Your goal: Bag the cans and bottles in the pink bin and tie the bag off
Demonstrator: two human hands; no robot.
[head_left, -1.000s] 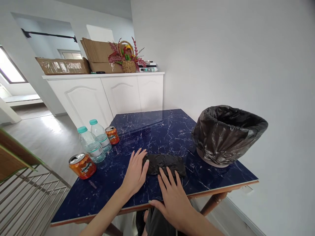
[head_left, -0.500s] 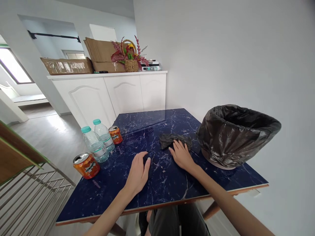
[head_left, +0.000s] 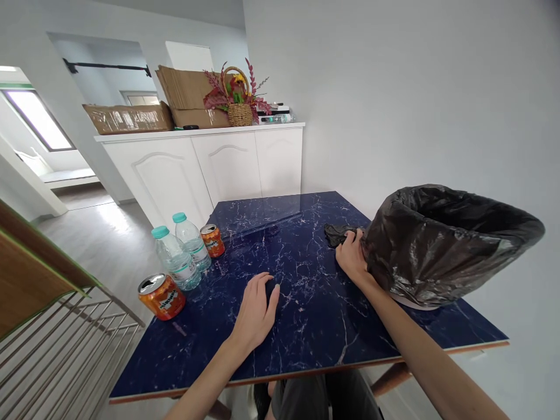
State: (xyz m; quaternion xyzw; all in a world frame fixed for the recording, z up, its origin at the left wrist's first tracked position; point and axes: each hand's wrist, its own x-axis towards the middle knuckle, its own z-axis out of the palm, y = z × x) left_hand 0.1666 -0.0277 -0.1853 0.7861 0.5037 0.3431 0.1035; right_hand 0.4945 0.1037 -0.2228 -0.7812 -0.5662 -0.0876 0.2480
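My right hand (head_left: 351, 258) is over a crumpled black plastic bag (head_left: 336, 234), its fingers curled onto the near right part of it. The bag lies on the table, close to the left side of a bin lined with a black bag (head_left: 433, 251), and part of it is hidden by my fingers. My left hand (head_left: 256, 309) rests on the dark blue marbled table (head_left: 301, 326), thumb apart from the fingers and nothing in it. To its left stand two orange Mirinda cans (head_left: 161, 297) and two clear water bottles (head_left: 175, 262) with teal caps.
A white cabinet (head_left: 175, 175) stands beyond the table, bearing cardboard boxes (head_left: 126, 118) and a flower basket (head_left: 240, 115). On the left is a metal rack (head_left: 74, 350). The wall (head_left: 394, 105) runs along the right side.
My right hand has moved the crumpled black bag to the right across the table, up beside the bin. My left hand keeps its place on the table. The view has shifted slightly.
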